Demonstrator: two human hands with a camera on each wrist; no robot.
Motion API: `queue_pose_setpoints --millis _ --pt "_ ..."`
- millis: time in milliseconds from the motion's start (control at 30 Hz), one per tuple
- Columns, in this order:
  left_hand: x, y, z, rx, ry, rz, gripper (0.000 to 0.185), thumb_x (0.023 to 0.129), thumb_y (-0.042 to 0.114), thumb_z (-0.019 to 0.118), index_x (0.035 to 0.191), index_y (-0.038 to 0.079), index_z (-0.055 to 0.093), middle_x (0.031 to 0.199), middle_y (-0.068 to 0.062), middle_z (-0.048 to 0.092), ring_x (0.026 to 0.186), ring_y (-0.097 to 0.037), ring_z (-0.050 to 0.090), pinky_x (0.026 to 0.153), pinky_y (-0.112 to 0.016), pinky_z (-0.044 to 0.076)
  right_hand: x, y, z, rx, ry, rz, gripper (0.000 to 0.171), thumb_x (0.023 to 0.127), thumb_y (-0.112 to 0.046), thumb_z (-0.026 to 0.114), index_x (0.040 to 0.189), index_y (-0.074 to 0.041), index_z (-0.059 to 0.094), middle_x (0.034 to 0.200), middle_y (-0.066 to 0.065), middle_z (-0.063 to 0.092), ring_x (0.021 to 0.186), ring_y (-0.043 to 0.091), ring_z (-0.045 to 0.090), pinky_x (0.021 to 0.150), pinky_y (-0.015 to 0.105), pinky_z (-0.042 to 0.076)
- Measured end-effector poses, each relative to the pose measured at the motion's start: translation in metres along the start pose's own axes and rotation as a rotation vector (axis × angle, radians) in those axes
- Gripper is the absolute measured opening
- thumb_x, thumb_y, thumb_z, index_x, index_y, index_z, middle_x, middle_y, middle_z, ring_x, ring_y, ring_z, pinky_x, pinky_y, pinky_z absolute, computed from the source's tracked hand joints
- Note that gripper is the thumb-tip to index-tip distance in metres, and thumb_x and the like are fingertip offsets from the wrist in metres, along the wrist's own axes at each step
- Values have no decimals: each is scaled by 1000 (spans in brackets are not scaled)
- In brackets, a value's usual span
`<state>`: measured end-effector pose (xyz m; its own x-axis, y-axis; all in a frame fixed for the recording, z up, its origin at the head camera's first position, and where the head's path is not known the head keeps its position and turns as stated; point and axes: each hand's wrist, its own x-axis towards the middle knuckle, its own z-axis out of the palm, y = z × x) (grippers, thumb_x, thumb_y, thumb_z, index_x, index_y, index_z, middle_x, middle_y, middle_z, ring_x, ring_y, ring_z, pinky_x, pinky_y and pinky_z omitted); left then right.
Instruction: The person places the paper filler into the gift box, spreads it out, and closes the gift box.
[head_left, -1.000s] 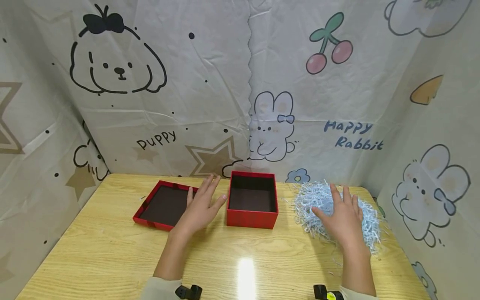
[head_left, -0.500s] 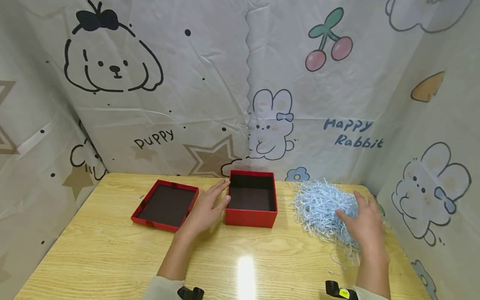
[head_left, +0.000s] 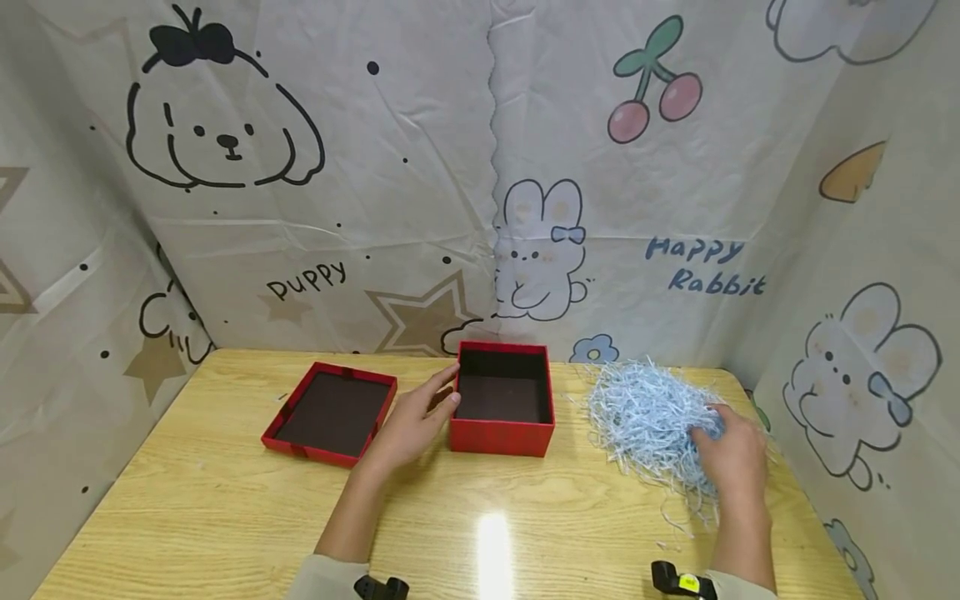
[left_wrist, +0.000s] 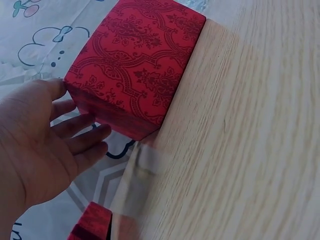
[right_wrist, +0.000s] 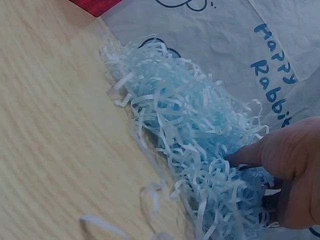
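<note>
A red box with a dark inside (head_left: 501,438) stands upright and open-topped near the back of the table. My left hand (head_left: 408,427) is at its left side, fingers loosely extended. In the left wrist view, the thumb and fingertips meet the patterned red wall of the box (left_wrist: 135,55), with no grip round it. On the right lies a loose heap of pale blue shredded paper (head_left: 645,417). Into its right part reaches my right hand (head_left: 735,454). The right wrist view has the thumb of that hand (right_wrist: 292,172) pressed into the strands and the other fingers curled, partly hidden.
Left of the box, a shallow red lid (head_left: 330,412) lies with its dark inside facing up. Stray paper strands (head_left: 675,525) trail in front of the heap. Behind the wooden table (head_left: 225,517) hangs a printed cloth (head_left: 420,108), which also runs along both sides.
My left hand has moved right, from over the lid to the box's side. My right hand has shifted right and lowered into the shredded paper, its fingers closing in on the strands.
</note>
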<state>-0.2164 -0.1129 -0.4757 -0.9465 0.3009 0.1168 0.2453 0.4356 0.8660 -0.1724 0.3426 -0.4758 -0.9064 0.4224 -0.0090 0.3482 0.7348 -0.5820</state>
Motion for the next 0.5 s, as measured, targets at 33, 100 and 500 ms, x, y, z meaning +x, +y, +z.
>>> queue_pose_setpoints --millis 33,100,500 --pt "0 0 0 -12 -1 -1 55 111 32 59 163 24 44 160 -9 51 137 -29 59 112 -48 48 0 1 1 2 16 10 56 101 -12 63 152 4 46 153 41 38 139 64 33 112 75 31" --pt "0 0 1 -29 -2 -1 55 111 30 59 163 23 44 159 -10 51 133 -28 62 110 -48 50 2 2 3 7 46 25 54 101 -11 63 150 6 48 151 41 41 137 64 36 111 74 32" --pt "1 -3 1 -52 -4 9 55 110 27 61 162 24 45 160 -11 50 131 -28 64 111 -47 49 -5 -9 -8 146 212 34 41 102 -9 64 141 2 61 146 35 54 136 59 45 111 70 36"
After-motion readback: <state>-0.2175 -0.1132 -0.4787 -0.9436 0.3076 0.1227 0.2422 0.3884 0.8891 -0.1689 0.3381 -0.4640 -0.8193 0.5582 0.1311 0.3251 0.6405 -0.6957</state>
